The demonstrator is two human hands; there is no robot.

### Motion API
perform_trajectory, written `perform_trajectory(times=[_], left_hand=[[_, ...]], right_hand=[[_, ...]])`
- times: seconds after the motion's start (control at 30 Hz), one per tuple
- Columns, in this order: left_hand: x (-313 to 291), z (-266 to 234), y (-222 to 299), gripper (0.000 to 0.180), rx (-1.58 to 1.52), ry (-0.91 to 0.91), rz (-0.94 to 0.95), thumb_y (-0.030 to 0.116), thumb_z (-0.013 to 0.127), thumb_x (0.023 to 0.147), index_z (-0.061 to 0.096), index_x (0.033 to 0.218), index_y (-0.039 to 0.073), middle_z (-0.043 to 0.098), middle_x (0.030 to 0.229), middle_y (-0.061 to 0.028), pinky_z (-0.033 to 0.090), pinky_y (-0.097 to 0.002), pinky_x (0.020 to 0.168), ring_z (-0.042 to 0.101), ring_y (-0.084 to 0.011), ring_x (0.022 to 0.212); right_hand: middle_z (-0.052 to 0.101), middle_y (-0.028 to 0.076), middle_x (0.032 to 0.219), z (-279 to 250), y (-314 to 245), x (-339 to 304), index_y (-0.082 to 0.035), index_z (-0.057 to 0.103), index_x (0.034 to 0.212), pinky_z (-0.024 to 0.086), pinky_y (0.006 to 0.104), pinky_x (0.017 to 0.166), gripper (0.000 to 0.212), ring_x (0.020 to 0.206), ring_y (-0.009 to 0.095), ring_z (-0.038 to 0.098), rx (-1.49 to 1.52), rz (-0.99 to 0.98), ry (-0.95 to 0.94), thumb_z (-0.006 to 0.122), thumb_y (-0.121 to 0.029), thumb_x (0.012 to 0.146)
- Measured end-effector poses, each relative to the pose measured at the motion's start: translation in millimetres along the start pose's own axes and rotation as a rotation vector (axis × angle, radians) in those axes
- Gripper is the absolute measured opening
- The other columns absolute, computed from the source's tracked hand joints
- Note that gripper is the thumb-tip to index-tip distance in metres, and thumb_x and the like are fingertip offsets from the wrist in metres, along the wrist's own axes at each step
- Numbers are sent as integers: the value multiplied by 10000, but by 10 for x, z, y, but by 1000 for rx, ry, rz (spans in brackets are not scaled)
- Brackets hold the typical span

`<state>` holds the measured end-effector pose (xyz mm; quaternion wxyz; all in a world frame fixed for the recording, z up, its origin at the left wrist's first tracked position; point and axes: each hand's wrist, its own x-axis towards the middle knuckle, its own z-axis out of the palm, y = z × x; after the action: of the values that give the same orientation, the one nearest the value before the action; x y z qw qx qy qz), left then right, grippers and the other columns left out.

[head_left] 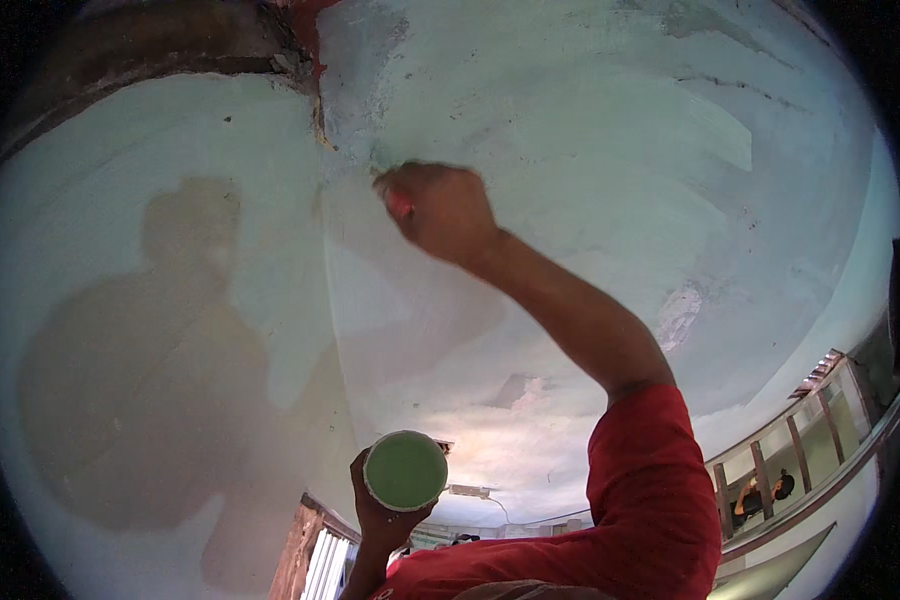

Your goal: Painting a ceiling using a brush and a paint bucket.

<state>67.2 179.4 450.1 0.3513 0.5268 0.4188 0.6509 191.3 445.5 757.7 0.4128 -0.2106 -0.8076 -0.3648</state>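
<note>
My right hand (438, 212) is raised to the wall corner, its fingers wrapped round what looks like a paintbrush. Only the red end of the handle (400, 204) shows; the hand and some blur hide the brush head. Just past the fingers, a patch of darker wet green lies on the pale green wall (570, 150). Lower down, my left hand (370, 515) grips a round white-rimmed tub of green paint (405, 470) from the side, tilted so that its inside faces me. The red sleeve (660, 460) covers my right upper arm.
A broken brown edge (160, 50) runs along the top left. My shadow (150, 370) falls on the left wall. At lower left is a wooden-framed louvred window (320, 560). Another person (760, 495) is seen beyond wooden bars (795, 445) at the right.
</note>
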Motion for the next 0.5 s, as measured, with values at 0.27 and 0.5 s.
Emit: perform_trajectory(times=[0.27,0.5], left_hand=[[-32,-241,21,1019,-49,30,2,134,929,625,314,1433,52,556,1307,-175,526,-440,993,605,-301,1198],[25,-348,4,1025,-56,41,8,115,934,617,308,1427,53,550,1313,-178,527,-437,992,605,-302,1200]], right_hand=[[767,101,954,-2064,1816,643,-131,778,1038,568,411,763,337,855,306,736,-585,490,268,692,-431,910],[759,49,991,-1793,1815,1012,-298,740,1137,562,439,737,250,853,321,724,-783,479,355,640,-414,939]])
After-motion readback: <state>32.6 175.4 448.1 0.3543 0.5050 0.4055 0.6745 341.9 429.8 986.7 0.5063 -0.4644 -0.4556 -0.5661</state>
